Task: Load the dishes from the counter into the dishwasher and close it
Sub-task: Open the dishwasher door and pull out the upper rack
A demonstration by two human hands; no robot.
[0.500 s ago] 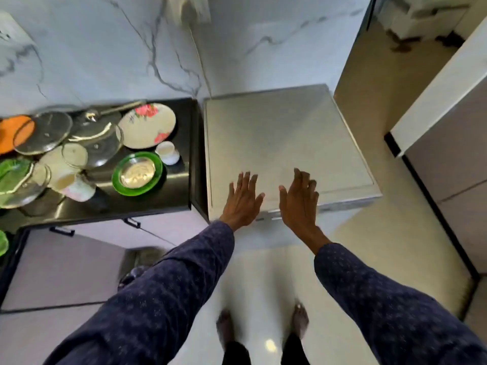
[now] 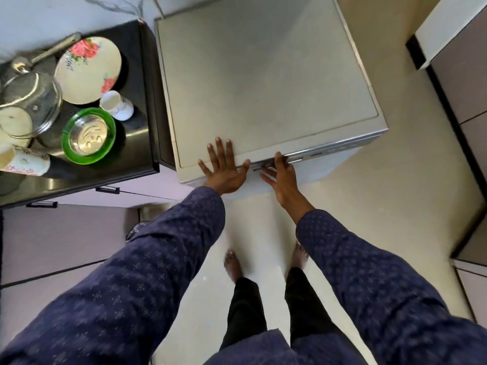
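Note:
The silver dishwasher point(image 2: 263, 75) stands right of the black counter point(image 2: 137, 143), its door closed. My left hand point(image 2: 224, 169) lies flat with spread fingers on the front edge of its top. My right hand point(image 2: 282, 175) reaches to the front lip, with fingers extended at the handle strip; whether they hook under it is hidden. On the counter sit a floral plate point(image 2: 87, 69), a white cup point(image 2: 116, 105), a green plate with a steel bowl point(image 2: 88, 135), glass lids point(image 2: 31, 101) and a mug lying on its side point(image 2: 23, 162).
Pale cabinet doors with black handles point(image 2: 106, 190) run under the counter. My bare feet point(image 2: 233, 264) stand on the light floor in front of the dishwasher. Another cabinet unit point(image 2: 463, 75) stands at the right.
Both hands have slid from the dishwasher's top towards its front edge; the right hand now reaches over the lip. My view has moved closer and tilted down.

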